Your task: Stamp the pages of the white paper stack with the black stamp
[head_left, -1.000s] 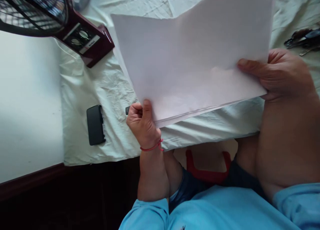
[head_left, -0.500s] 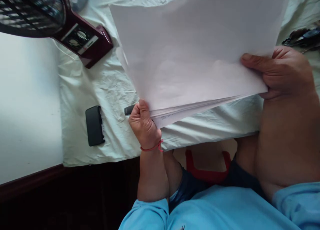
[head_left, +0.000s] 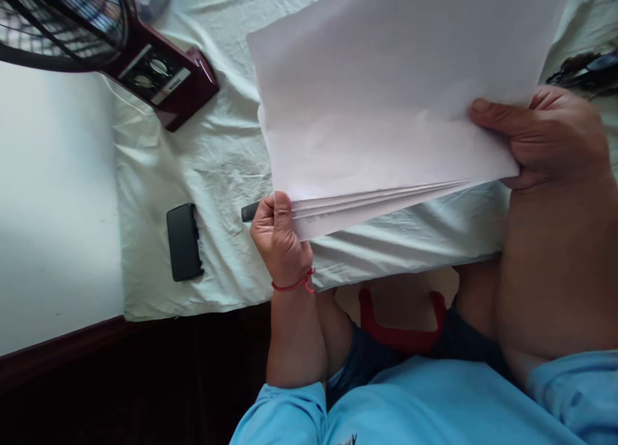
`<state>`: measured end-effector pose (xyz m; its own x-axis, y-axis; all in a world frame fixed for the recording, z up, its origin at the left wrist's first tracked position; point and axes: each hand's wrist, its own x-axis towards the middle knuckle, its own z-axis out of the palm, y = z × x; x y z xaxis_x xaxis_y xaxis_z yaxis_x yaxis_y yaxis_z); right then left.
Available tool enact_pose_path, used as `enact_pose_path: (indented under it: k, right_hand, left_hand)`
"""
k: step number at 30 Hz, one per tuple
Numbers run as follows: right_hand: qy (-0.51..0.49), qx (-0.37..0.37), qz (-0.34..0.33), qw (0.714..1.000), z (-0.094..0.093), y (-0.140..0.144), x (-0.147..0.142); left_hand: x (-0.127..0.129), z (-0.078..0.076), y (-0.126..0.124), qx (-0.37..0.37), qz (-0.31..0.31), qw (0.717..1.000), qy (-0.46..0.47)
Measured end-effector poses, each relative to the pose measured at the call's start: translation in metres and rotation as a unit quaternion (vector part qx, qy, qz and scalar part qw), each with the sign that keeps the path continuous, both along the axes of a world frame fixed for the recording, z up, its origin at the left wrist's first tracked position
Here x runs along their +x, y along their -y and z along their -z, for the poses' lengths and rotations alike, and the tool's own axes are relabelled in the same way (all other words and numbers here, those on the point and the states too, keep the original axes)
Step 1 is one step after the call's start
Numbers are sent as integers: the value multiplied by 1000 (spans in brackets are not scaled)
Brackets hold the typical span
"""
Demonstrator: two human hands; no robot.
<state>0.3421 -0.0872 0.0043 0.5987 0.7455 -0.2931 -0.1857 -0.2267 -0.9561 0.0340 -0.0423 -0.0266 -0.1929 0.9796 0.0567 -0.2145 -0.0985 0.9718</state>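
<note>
Fingers of the left hand (head_left: 280,239) pinch the near-left corner of the paper stack (head_left: 396,104), thumb on top; a dark pen (head_left: 250,211) pokes out just beyond them. Right hand (head_left: 545,136) fingers clamp the stack's right edge, thumb flat across the top sheet. Since half a second ago the top sheet's left edge has pulled rightward and the lower sheets fan wider at the left fingers: pages are separating. Left of those fingers, a black case (head_left: 184,241) lies on the wrinkled sheet (head_left: 217,149); farther off, the fan (head_left: 96,33).
</note>
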Motion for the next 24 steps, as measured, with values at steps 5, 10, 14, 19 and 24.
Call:
enact_pose_path:
  k: [5, 10, 14, 19, 24]
  right_hand:
    - [9, 17, -5, 1000, 5, 0, 2]
    - [2, 46, -11, 999, 3, 2, -1]
    - [0, 53, -23, 998, 4, 3, 0]
    - [1, 61, -19, 998, 5, 3, 4]
    - [-3, 68, 5, 998, 7, 3, 6]
  left_hand:
    - [2, -4, 2, -13, 7, 1000, 14]
    - [2, -2, 4, -4, -19, 999, -38]
    - [3, -2, 6, 1, -27, 998, -58]
    - [2, -4, 5, -2, 25, 999, -26]
    - [1, -7, 7, -4, 58, 998, 13]
